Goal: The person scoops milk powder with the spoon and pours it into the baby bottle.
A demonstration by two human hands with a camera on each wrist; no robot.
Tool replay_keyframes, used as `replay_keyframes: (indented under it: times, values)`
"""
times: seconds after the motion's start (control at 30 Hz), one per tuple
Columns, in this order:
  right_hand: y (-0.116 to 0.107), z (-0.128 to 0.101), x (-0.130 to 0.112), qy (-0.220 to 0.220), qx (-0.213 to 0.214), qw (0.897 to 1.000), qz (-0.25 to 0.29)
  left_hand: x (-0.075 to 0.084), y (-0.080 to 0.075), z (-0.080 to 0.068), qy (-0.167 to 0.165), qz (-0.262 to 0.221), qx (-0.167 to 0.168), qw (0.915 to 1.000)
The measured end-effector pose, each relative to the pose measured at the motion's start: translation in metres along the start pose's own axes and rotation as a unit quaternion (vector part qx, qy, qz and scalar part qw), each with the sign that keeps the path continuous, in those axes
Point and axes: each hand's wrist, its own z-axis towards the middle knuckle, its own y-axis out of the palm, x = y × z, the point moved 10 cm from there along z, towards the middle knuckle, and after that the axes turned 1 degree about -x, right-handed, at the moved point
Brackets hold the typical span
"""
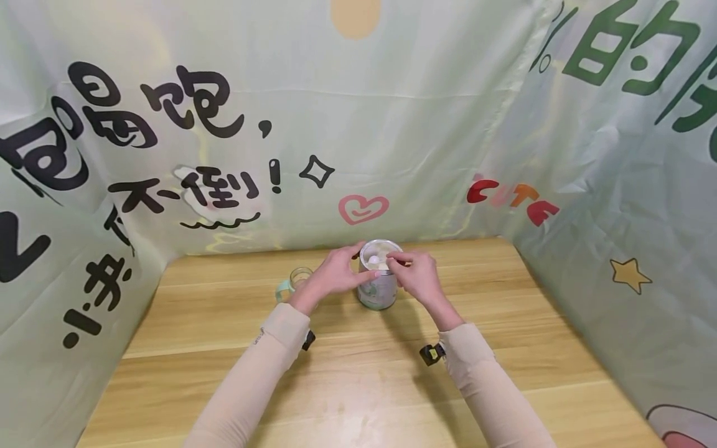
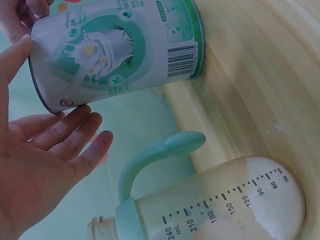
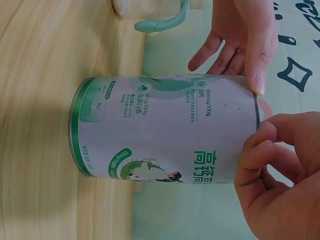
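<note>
1. Milk powder can point(image 1: 378, 287) – stood upright on wooden table point(image 1: 358, 386), near the far edge, centre of the head view; lid off, pale contents visible at the open top. White label w/ green graphics and a barcode seen in the wrist views point(image 2: 120, 50) point(image 3: 165, 130).
2. Position vs hands – can sat between both hands; left hand point(image 1: 336, 274) on its left side, right hand point(image 1: 417, 277) on its right side and over the rim.
3. Left hand – fingers mostly straight and spread, palm facing the can wall. Thumb lay against the upper wall near the rim in the right wrist view point(image 3: 245, 45); fingertips point(image 2: 85, 122) just beside the can's top edge. Relaxed, not wrapped round the can.
4. Right hand – fingers curled, tips bunched at the can's rim point(image 3: 280, 170). Appeared to pinch sth small and pale at the opening; item too small to identify.
5. Baby bottle point(image 1: 295, 281) – stood just left of the can, behind the left hand; clear body w/ ml scale, mint-green collar and handle point(image 2: 160, 155), whitish powder inside point(image 2: 240, 200).
6. Backdrop point(image 1: 358, 124) – pale green printed cloth round three sides of the table.
</note>
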Motion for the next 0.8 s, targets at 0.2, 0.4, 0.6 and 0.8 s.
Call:
replay_keyframes:
  times: [0.2, 0.4, 0.6, 0.8]
  values:
    - [0.004, 0.001, -0.007, -0.024, -0.010, 0.999, -0.043, 0.001, -0.001, 0.000, 0.010, 0.003, 0.004, 0.9999]
    - [0.007, 0.000, -0.013, -0.055, -0.015, 0.996, -0.065, -0.001, 0.001, 0.001, 0.006, -0.003, 0.002, 1.0000]
    - [0.006, 0.000, -0.012, -0.042, -0.014, 0.997, -0.067, -0.002, 0.002, 0.001, 0.006, -0.003, 0.000, 1.0000]
    - [0.004, -0.001, -0.009, -0.023, -0.018, 0.998, -0.056, -0.002, 0.002, 0.001, 0.004, 0.001, -0.001, 1.0000]
